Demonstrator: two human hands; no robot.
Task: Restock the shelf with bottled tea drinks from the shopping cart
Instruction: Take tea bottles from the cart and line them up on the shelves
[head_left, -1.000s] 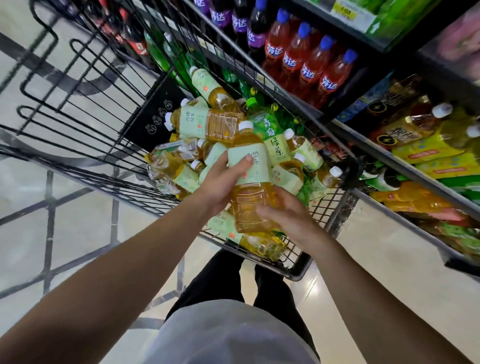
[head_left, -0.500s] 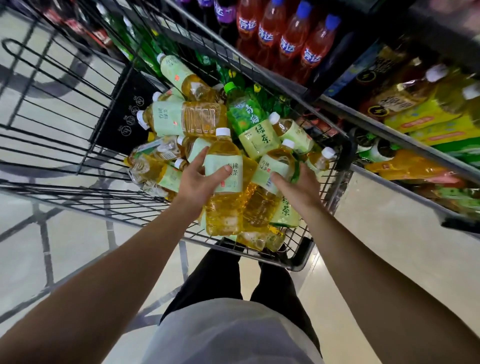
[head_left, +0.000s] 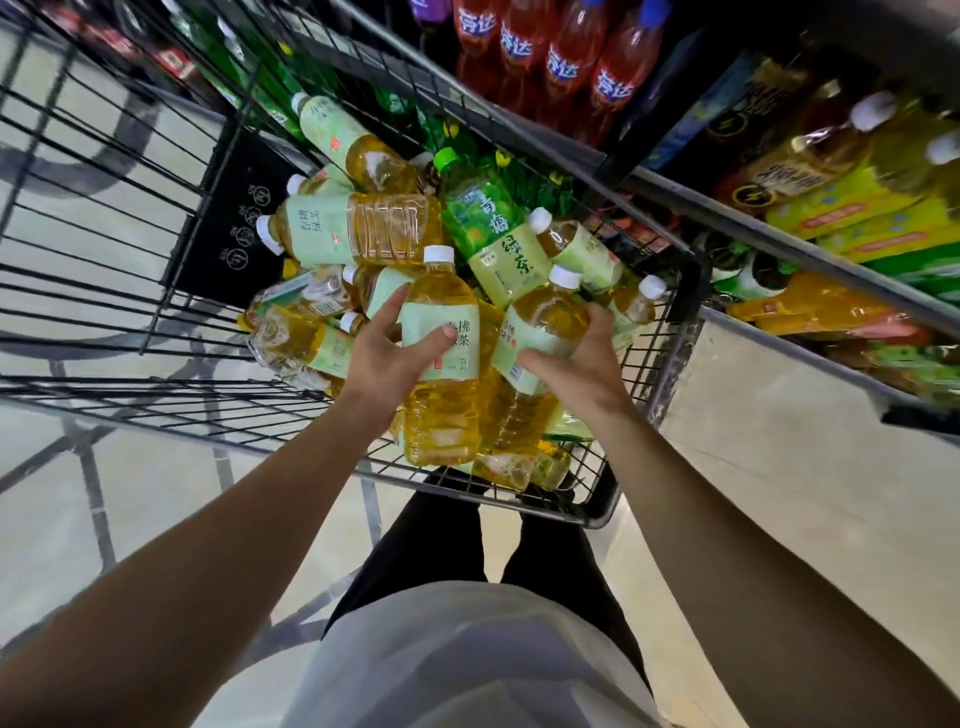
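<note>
A black wire shopping cart (head_left: 680, 332) holds a heap of yellow tea bottles with pale green labels and white caps. My left hand (head_left: 384, 358) grips one upright tea bottle (head_left: 441, 400) at its label, above the heap. Beside it, my right hand (head_left: 582, 364) grips a second tea bottle (head_left: 540, 332), tilted to the right. A green-labelled tea bottle (head_left: 493, 234) with a green cap lies behind them. The shelf (head_left: 779, 228) runs along the right, its lower tier stocked with yellow drinks.
Red soda bottles (head_left: 566, 67) with blue caps stand on the shelf behind the cart. Yellow packs (head_left: 852, 208) fill the tier at right. A black sign panel (head_left: 239, 218) hangs inside the cart. Tiled floor lies left and right of my legs.
My right hand left the first bottle and took hold of a second one from the heap. My left hand kept its bottle. The view tilted down toward the cart.
</note>
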